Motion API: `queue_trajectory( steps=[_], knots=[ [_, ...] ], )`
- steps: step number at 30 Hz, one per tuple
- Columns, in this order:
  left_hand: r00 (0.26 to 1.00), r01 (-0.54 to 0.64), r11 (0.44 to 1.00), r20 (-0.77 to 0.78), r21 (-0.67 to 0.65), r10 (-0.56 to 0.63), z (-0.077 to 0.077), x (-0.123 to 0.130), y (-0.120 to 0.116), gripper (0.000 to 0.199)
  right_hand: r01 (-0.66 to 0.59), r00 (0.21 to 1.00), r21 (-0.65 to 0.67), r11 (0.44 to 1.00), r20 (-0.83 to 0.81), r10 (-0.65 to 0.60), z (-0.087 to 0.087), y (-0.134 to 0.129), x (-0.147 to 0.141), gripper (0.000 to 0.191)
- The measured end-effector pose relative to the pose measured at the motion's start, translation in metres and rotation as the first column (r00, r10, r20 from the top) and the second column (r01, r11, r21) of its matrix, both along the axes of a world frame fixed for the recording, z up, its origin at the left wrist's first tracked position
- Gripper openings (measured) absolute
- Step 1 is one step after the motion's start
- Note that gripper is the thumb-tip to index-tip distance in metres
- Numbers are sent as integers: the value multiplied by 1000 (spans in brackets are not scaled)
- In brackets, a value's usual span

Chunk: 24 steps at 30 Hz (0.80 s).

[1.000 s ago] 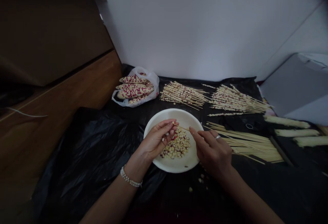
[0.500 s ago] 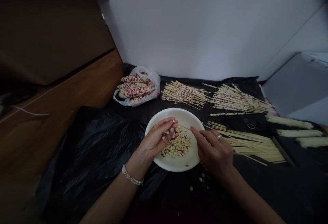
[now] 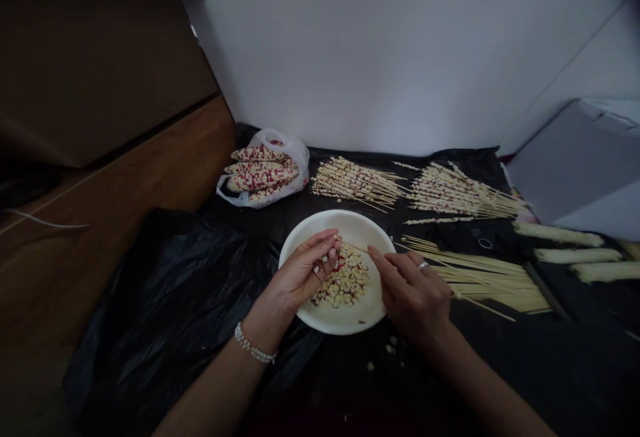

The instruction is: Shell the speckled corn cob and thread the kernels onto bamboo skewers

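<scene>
Over a white bowl (image 3: 375, 300), my left hand (image 3: 303, 273) pinches a corn kernel between thumb and forefinger. A few more kernels (image 3: 317, 269) rest against its curled fingers. My right hand (image 3: 415, 290) is closed on a thin bamboo skewer (image 3: 355, 246), whose tip points left and meets the kernel at my left fingertips. Whether the tip has gone through it is too small to tell. Loose pale and dark-red kernels (image 3: 347, 283) lie in the bowl beneath my hands.
Corn cobs (image 3: 263, 177) fill a plastic bag at the back left. Two piles of kernel-threaded skewers (image 3: 357, 180) lie behind the bowl. Plain skewers (image 3: 490, 283) and stripped cobs (image 3: 575, 255) are on the right. Stray kernels (image 3: 390, 349) dot the black plastic sheet (image 3: 175, 303).
The whole view has shifted slightly. My hands keep nearly the same pose over the bowl, with the skewer tip still at my left fingertips.
</scene>
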<state>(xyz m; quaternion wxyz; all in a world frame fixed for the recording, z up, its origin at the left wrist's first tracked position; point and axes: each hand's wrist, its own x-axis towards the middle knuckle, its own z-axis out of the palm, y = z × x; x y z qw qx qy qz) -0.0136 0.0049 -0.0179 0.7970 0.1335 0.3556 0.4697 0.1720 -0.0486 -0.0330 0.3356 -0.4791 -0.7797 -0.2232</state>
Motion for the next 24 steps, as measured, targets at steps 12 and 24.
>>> queue_trajectory(
  steps=[12, 24],
  knots=[
    [998, -60, 996, 22, -63, 61, 2, -1, 1, 19, 9, 1000, 16, 1000, -6, -9, 0, 1, 0, 46],
    [998, -56, 998, -16, -25, 56, 1, 0, 0, 15, -6, 1000, 17, 1000, -8, 6, 1, -1, -1, 47]
  ],
)
